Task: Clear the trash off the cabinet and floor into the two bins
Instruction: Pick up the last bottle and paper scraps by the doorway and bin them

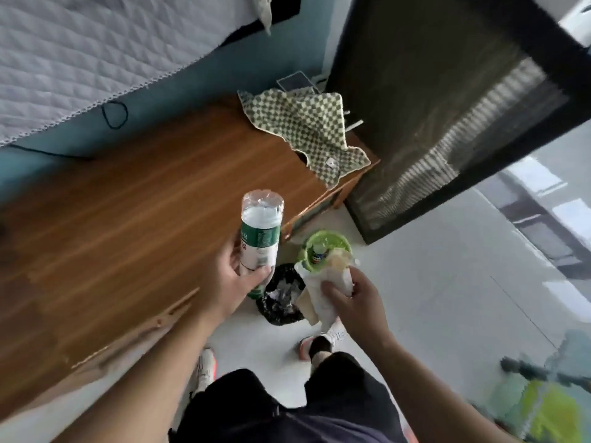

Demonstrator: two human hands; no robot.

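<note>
my left hand (232, 279) grips a plastic bottle (260, 233) low on its body, fingers and thumb curled round it just beneath the green label. my right hand (350, 303) pinches a white paper wrapper (329, 290), fingers curled into its lower part.

containers: two bins stand on the pale floor (431, 282) just off the corner of the wooden cabinet (144, 212). the green bin (324, 247) is the farther one; a small bottle with a dark cap and label lies in it, with green lining visible round the inside. the black bin (281, 298), lined with a dark bag, is nearer to me and touching or just beside the green one; crumpled pale and shiny scraps lie in it, too blurred to identify.

orientation: the plastic bottle is held upside down, base up and away from me, green cap end down at my palm, long axis nearly upright with a slight lean. it appears clear and empty. it hangs above the cabinet's front edge, beside the black bin. the wrapper's long axis runs from my fingers up toward the green bin; its open top, showing something tan and blurred, sits over that bin's near rim.

a green checked cloth (307, 129) lies on the cabinet's far corner, draping over the edge. my white shoes (323, 342) stand on the floor below.
</note>
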